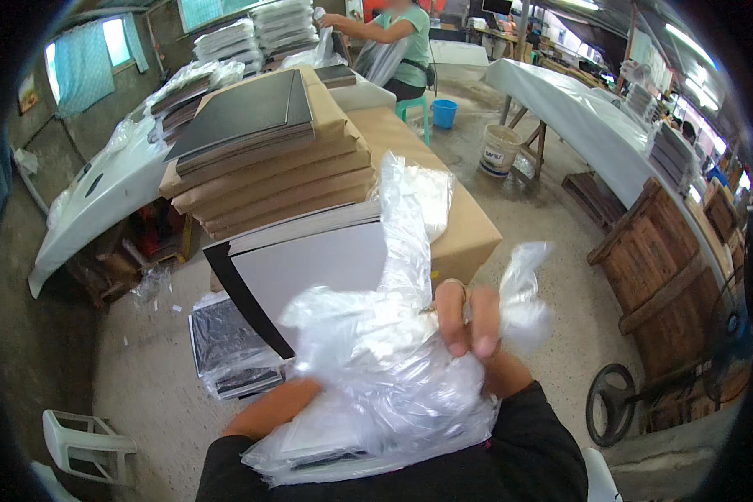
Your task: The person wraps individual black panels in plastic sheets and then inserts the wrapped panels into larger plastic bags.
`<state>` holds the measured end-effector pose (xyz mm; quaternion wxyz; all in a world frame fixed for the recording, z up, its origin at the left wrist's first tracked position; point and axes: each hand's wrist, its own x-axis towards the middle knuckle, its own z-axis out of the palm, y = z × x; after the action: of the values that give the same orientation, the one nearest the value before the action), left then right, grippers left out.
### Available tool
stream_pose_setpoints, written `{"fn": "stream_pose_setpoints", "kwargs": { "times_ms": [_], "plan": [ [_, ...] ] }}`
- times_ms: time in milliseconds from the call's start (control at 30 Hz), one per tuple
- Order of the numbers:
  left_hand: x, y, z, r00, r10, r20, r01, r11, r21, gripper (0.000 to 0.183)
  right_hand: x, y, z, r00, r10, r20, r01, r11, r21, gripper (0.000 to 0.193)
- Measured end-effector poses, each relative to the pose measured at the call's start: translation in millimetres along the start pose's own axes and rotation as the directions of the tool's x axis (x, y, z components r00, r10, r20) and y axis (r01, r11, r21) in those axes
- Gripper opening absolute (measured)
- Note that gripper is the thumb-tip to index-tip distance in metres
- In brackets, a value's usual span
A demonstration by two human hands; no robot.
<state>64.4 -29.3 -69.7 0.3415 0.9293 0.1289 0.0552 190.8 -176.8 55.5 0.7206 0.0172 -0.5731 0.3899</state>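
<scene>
A bundle of clear plastic bags (376, 351) lies bunched up against my body, with part of it rising in a twisted strip. My right hand (468, 322) is closed on the plastic, two fingers showing in front and a loose tuft sticking out beyond them. My left forearm reaches in behind the bundle, and the plastic hides that hand. Just past the bundle, a tilted stack of large white sheets (318, 259) with a black border leans on the table edge. Another folded clear plastic pack (431, 201) rests on the brown wrapped surface.
Brown paper-wrapped packs (268, 184) topped with dark boards (243, 121) stand ahead. A plastic-wrapped dark pack (234, 343) sits low at the left, near a white stool (88, 443). A co-worker (397, 42) handles plastic at the back. Buckets (498, 151) and a long covered table (577, 105) are to the right.
</scene>
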Motion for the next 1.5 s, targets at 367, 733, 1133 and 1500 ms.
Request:
{"fn": "stream_pose_setpoints", "kwargs": {
  "times_ms": [367,733,1133,1500],
  "plan": [
    [-88,-55,-111,0.803,-0.580,-0.137,0.584,0.720,0.375,0.029,-129,57,-116,0.087,0.892,-0.443,-0.284,-0.404,-0.870,0.030],
    [-64,-36,4,0.978,-0.176,0.113,0.117,0.909,0.401,0.081,-20,62,-52,0.825,0.352,-0.443,-0.362,0.930,0.064,0.038],
    [-3,45,-47,0.860,-0.352,-0.370,-0.060,0.649,-0.758,0.019,-51,61,-62,0.443,0.524,-0.728,-0.670,0.733,0.120,0.039],
    [0,44,-55,0.837,-0.330,-0.436,0.004,0.801,-0.599,0.022,-32,62,-55,0.436,0.352,-0.829,-0.497,0.861,0.104,0.037]
  ]
}}
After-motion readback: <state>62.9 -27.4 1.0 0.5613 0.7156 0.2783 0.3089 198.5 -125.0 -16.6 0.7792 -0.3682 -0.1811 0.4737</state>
